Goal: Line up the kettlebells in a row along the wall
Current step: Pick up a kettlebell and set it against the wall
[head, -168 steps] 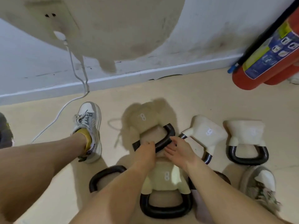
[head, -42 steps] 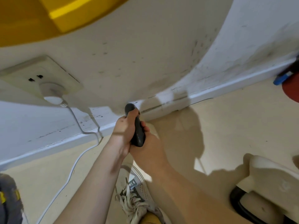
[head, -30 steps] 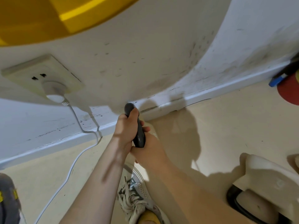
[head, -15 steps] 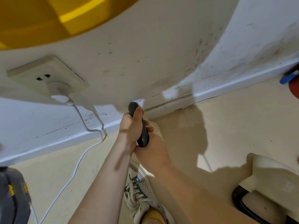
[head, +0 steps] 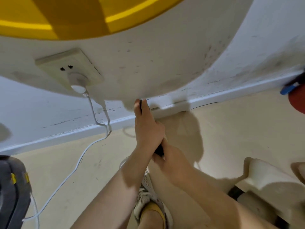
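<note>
My left hand (head: 146,129) and my right hand (head: 171,162) both grip the black handle (head: 159,150) of one kettlebell, close to the white skirting board (head: 66,134). Its cream body is hidden under my hands and arms. The handle's top end peeks out past my left fingers. A second cream kettlebell (head: 267,179) with a black handle lies on the floor at the lower right, apart from my hands.
A white cable (head: 77,164) runs from a wall socket (head: 69,68) down across the beige floor on the left. My shoe (head: 148,194) is planted under my arms. A red fire extinguisher (head: 297,101) stands at the right edge and a dark object (head: 11,192) at the lower left.
My hands have stretched forward and lower with the handle, toward the skirting board. The view has tipped up a little, so more of the yellow band on the wall shows.
</note>
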`<state>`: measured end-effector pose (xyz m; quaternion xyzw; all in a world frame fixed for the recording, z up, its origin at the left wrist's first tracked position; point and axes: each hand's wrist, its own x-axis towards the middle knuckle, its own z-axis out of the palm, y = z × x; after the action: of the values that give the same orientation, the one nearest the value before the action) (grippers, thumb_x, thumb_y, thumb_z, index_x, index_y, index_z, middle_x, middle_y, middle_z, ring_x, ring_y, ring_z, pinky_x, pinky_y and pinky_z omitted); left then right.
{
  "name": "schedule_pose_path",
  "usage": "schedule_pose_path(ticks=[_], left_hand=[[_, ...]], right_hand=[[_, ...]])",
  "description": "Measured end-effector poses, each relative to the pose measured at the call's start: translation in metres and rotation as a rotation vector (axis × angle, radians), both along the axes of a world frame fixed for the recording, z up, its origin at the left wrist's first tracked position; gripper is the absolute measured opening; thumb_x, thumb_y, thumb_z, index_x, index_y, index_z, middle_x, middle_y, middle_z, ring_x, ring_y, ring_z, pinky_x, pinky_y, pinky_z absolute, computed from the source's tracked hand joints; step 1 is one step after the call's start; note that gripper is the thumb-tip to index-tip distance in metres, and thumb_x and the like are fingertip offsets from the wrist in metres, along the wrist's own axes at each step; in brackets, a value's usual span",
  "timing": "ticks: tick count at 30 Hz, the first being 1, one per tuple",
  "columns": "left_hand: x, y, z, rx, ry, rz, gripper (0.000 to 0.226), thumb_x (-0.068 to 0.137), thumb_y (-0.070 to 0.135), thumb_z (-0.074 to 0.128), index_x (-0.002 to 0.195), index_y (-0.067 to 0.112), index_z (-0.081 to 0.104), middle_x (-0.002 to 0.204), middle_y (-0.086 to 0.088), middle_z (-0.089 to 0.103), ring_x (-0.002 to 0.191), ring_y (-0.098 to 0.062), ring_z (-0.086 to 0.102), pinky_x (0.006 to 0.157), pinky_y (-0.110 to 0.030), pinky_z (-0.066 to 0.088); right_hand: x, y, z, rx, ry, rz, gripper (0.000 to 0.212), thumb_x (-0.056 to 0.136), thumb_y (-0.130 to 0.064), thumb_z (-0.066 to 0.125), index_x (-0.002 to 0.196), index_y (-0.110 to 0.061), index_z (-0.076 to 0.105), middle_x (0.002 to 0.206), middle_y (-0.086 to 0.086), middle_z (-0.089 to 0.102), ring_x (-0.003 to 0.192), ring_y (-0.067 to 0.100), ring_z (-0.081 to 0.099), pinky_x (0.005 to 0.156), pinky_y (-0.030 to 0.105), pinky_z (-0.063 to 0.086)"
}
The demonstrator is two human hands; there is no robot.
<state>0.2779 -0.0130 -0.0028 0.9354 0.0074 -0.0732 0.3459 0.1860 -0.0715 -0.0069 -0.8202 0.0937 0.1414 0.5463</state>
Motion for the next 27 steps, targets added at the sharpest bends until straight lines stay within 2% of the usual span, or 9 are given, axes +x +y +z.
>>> schedule_pose_path(ticks=[5,8,10,13,16,18,21,24,27], left_hand=[[-0.001,-0.009,-0.001,0.002,0.032,0.039,0.081,0.079,-0.008,0.046,0.151,0.018,0.018,0.161,0.008,0.005,0.127,-0.025,0.043,0.083,-0.029,0.038],[0.003,-0.004,-0.004,0.014,0.008,0.015,0.075,0.082,-0.006,0.048,0.15,0.012,0.022,0.16,-0.001,0.012,0.119,-0.024,0.046,0.081,-0.031,0.041],[0.005,0.004,-0.005,0.08,-0.015,-0.014,0.065,0.083,-0.001,0.045,0.145,0.009,0.028,0.155,-0.008,0.021,0.121,-0.032,0.044,0.088,-0.039,0.044],[0.003,0.007,0.009,0.396,-0.003,-0.092,0.053,0.082,0.011,0.047,0.133,0.01,0.036,0.147,-0.01,0.029,0.13,-0.032,0.032,0.099,-0.054,0.037],[0.003,-0.008,0.046,0.668,0.153,-0.372,0.025,0.086,0.023,0.049,0.108,0.011,0.052,0.128,-0.011,0.048,0.116,-0.029,0.044,0.091,-0.041,0.041],[-0.005,-0.025,0.079,0.613,0.305,-0.593,0.012,0.088,0.02,0.049,0.095,0.013,0.057,0.106,-0.007,0.06,0.094,-0.023,0.053,0.079,-0.031,0.041],[-0.035,-0.06,0.133,0.49,0.454,-0.856,0.027,0.092,0.013,0.05,0.11,0.007,0.069,0.095,-0.003,0.071,0.086,-0.019,0.062,0.076,-0.025,0.046],[-0.071,-0.096,0.165,0.755,0.22,-1.156,0.025,0.092,0.015,0.046,0.103,0.006,0.067,0.099,-0.006,0.07,0.093,-0.025,0.062,0.084,-0.033,0.05],[-0.106,-0.124,0.17,0.97,-0.04,-1.368,0.015,0.089,0.01,0.043,0.082,0.01,0.057,0.082,-0.009,0.06,0.074,-0.029,0.053,0.061,-0.032,0.046]], right_hand=[[-0.025,-0.031,0.005,-0.121,0.08,0.176,0.043,0.097,-0.024,0.042,0.139,-0.028,0.035,0.103,0.003,0.068,0.072,0.01,0.059,0.071,0.026,0.048],[-0.046,-0.048,0.008,-0.155,0.21,0.193,0.051,0.098,-0.029,0.038,0.148,-0.028,0.025,0.144,-0.001,0.048,0.124,0.016,0.051,0.103,0.026,0.038],[-0.061,-0.063,0.01,-0.164,0.274,0.177,0.051,0.098,-0.028,0.039,0.147,-0.027,0.027,0.151,-0.004,0.039,0.135,0.016,0.041,0.109,0.025,0.033],[-0.081,-0.091,0.018,-0.222,0.344,0.116,0.046,0.095,-0.023,0.042,0.141,-0.022,0.039,0.145,-0.001,0.047,0.13,0.016,0.047,0.104,0.025,0.036],[-0.098,-0.117,0.024,-0.25,0.385,0.045,0.039,0.093,-0.021,0.045,0.131,-0.021,0.051,0.132,0.001,0.057,0.118,0.017,0.054,0.097,0.026,0.042],[-0.11,-0.132,0.025,-0.254,0.393,0.016,0.036,0.091,-0.019,0.047,0.126,-0.02,0.055,0.127,0.002,0.059,0.114,0.018,0.056,0.096,0.028,0.044],[-0.13,-0.15,0.026,-0.214,0.416,-0.005,0.035,0.091,-0.017,0.046,0.125,-0.017,0.055,0.118,-0.002,0.056,0.102,0.015,0.056,0.083,0.025,0.045],[-0.149,-0.163,0.02,-0.219,0.416,-0.021,0.036,0.09,-0.016,0.046,0.125,-0.018,0.055,0.126,0.002,0.058,0.099,0.014,0.054,0.085,0.023,0.044],[-0.166,-0.17,0.011,-0.25,0.455,-0.015,0.039,0.091,-0.015,0.043,0.129,-0.018,0.053,0.131,0.004,0.056,0.105,0.018,0.053,0.087,0.023,0.042]])
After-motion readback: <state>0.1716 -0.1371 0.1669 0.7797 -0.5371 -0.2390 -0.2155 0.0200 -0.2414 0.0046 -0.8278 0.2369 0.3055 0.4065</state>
